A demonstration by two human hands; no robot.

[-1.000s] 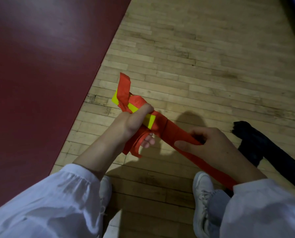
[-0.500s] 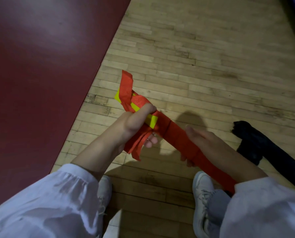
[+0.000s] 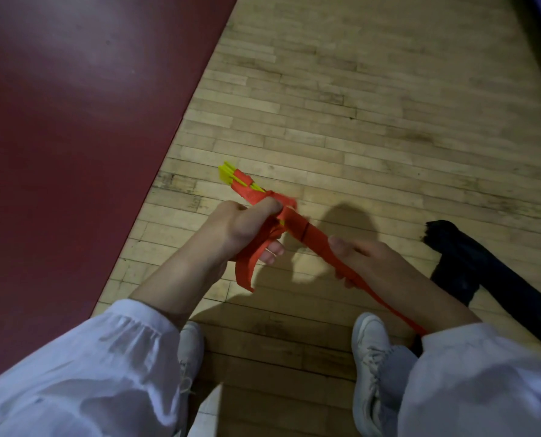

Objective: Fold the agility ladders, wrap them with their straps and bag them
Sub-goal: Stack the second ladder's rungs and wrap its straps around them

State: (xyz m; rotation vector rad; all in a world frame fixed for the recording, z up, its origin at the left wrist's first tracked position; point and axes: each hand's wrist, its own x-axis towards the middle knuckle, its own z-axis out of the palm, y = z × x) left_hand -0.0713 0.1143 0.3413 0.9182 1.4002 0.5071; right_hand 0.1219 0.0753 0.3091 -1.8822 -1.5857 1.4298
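Observation:
A folded agility ladder (image 3: 307,233), yellow rungs bundled in orange straps, is held above the wooden floor. My left hand (image 3: 247,230) grips its upper part, thumb across the bundle, and the yellow rung ends (image 3: 226,175) stick out beyond that grip. A loose orange strap loop (image 3: 245,269) hangs below the left hand. My right hand (image 3: 363,258) holds the lower part of the bundle, with fingers curled underneath it. The orange strap tail (image 3: 398,313) runs on toward my right sleeve.
A dark bag (image 3: 471,257) lies on the wooden floor (image 3: 357,105) at the right. A dark red mat (image 3: 74,121) covers the left side. My two white shoes (image 3: 368,351) stand at the bottom of the view.
The bundle has turned in my left hand: the upright orange strap end is gone and the yellow rung ends now point up-left. My right hand has shifted slightly along the lower part.

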